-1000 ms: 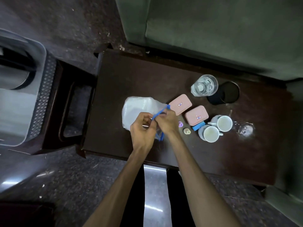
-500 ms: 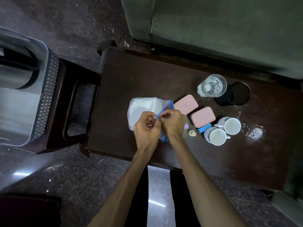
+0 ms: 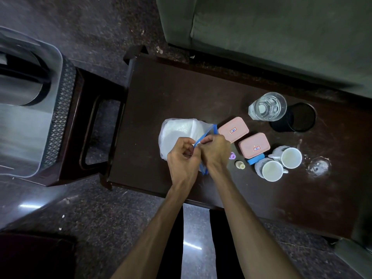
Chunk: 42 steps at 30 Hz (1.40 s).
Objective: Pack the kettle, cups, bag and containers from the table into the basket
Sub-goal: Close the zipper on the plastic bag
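Over on the far left, the basket [image 3: 30, 109] sits on a dark stool [image 3: 88, 137], with the steel kettle [image 3: 20, 81] apparently already inside it. Moving onto the surface [image 3: 181, 87], here's the action: the bag [image 3: 177, 133], thin white plastic with something pale packed inside, lies near the front edge. The left hand [image 3: 184, 158] has its fingers curled in, pinching the blue strip [image 3: 203, 135] at the bag's mouth, and the right hand [image 3: 215, 151] is right against it, fingers curled on the same strip. Looks like they're tying or sealing it shut.

That bag will be soft and floppy, I'd say, sagging if lifted by one corner; best taken by the gathered neck with a hand under the belly.

Further right, two pink containers [image 3: 233, 129] [image 3: 254, 146] lie side by side: rigid, light, smooth lids, easy to pinch by the long edges. Then two white cups [image 3: 270, 170] [image 3: 290, 157], touching, handles out; ceramic, so breakable, and the handle is the obvious hold. Behind them a clear glass [image 3: 267, 106] stands beside a dark round holder [image 3: 300, 117]; slippery, I'd guess.
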{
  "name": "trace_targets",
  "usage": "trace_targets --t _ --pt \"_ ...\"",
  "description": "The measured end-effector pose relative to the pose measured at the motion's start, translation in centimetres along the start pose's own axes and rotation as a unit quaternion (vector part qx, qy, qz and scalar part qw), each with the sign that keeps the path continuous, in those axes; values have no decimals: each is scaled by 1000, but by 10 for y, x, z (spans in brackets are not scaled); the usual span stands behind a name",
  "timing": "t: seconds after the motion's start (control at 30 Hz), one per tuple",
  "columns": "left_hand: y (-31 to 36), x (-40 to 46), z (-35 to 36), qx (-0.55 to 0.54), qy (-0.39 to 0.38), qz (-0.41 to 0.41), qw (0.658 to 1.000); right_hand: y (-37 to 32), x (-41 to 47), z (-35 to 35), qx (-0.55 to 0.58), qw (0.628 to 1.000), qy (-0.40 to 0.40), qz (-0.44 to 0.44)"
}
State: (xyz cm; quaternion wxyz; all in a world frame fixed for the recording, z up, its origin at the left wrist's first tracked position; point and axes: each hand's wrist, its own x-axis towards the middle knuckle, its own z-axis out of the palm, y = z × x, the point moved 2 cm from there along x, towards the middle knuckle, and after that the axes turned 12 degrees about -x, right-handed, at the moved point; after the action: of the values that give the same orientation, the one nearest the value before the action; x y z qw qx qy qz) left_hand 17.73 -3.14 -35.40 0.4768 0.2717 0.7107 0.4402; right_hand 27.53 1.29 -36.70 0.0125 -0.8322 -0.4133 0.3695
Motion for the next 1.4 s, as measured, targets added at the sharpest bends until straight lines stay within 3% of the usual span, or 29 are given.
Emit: trace_targets --t 0.27,0.53,0.77,0.87,0.93,1.03,1.23,1.4 --pt "5 0 5 -4 20 14 1000 12 -3 -15 113 991 -36 55" --pt "10 -15 11 3 -14 85 996 17 -8 -12 -16 999 -33 -1" --pt "5 -20 9 -25 -20 38 999 26 -9 -15 24 1000 17 6" --pt "-4 -8 2 -44 25 -26 998 33 -3 -18 56 998 13 8" --pt "-14 8 -7 6 50 -48 998 36 1 -17 51 999 -15 13" --pt "-27 26 -16 84 9 -57 995 40 0 -14 27 999 -35 -9" --pt "-29 31 -13 148 -28 -21 988 52 0 -24 -8 999 49 -6" --pt "-28 32 -7 168 -53 -9 984 56 3 -29 43 998 -32 -13"
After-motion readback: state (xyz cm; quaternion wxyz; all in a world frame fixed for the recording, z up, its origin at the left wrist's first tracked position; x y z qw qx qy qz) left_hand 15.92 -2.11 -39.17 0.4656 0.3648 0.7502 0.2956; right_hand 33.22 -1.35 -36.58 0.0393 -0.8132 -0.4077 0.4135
